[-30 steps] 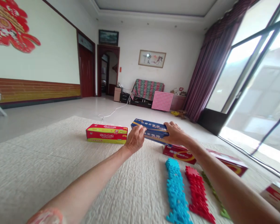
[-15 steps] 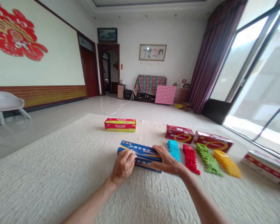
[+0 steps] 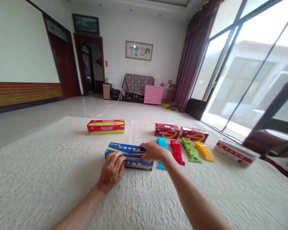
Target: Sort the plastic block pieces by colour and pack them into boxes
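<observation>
A long blue battery box [image 3: 133, 163] with yellow stripes and white lettering lies on the cream quilted mat [image 3: 144, 198]. My left hand [image 3: 112, 167] has its fingers curled onto the box's front top edge, left of the middle. At the right end, my right hand [image 3: 155, 151] grips the lid's edge, thumb in front and fingers over the top. A thin gap shows along the front under the lid; the contents are hidden. Just right of the box lie a light blue row of plastic pieces [image 3: 162, 142] and a red row [image 3: 177, 152].
A red and yellow battery box [image 3: 106, 127] stands farther back on the left. Two dark red boxes [image 3: 166, 131] stand behind a green row [image 3: 191, 150] and a yellow row [image 3: 204, 151] of plastic pieces. A white and red box [image 3: 236, 152] lies at the right.
My view has turned to the right, so everything appears farther left. Both hands stay on the blue box, and the gap beneath its lid looks slightly wider.
</observation>
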The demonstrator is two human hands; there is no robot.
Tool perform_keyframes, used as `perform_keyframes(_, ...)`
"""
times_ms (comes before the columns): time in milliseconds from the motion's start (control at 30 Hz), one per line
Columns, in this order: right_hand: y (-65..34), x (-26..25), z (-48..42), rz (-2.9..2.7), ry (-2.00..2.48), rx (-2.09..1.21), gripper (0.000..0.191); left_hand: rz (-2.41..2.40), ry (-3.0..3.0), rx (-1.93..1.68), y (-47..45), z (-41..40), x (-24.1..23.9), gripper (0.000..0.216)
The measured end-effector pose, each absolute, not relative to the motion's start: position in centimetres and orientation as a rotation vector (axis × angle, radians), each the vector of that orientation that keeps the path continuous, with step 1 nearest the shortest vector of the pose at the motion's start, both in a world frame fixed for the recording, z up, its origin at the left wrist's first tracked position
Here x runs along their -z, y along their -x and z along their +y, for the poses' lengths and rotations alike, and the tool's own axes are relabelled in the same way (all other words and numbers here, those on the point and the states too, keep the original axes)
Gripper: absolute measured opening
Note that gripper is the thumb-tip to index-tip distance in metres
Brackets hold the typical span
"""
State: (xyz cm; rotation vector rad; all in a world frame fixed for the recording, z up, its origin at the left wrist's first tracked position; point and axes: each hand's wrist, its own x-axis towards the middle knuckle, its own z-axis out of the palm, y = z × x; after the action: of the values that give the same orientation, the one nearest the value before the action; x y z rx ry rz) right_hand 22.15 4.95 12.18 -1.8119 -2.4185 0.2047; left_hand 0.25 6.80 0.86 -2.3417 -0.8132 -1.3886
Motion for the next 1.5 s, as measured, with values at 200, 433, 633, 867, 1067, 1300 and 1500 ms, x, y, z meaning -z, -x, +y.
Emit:
perform_keyframes(200, -22.4, -12.1, 3.8, -2.381, 1.649, -0.128, 0.022, -0.803, 2.310, 1.408, -0.3, 6.5, -1.1, 0.017)
perform_keyframes(433, -24.1, -11.8, 6.1, -1.845, 1.608, 0.001, 0.026, -0.831, 2.358, 1.410, -0.4, 6.1, -1.6, 0.016)
perform_keyframes(633, -23.8, -8.8, 7.2, -1.497, 1.354, 0.089, 0.026, -0.812, 2.395, 1.402, -0.4, 6.3, -1.5, 0.017)
perform_keyframes(867, -24.2, -5.9, 6.2, -1.806, 1.858, -0.016, 0.054, -0.822, 2.427, 1.358, -0.3, 6.0, -1.9, 0.016)
perform_keyframes(1067, -24.6, -7.9, 5.1, -1.917, 1.916, -0.154, 0.034, -0.836, 2.418, 1.276, 0.6, 6.5, -2.7, 0.028)
perform_keyframes(1300, -27.6, -9.6, 4.2, -1.766, 1.959, -0.144, 0.047, -0.990, 2.292, 1.288, 2.8, 8.2, -3.1, 0.021)
perform_keyframes(1500, -28.5, -9.2, 3.8, -1.854, 1.869, 0.061, 0.030, -1.133, 2.215, 1.414, 3.4, 9.1, -3.1, 0.021)
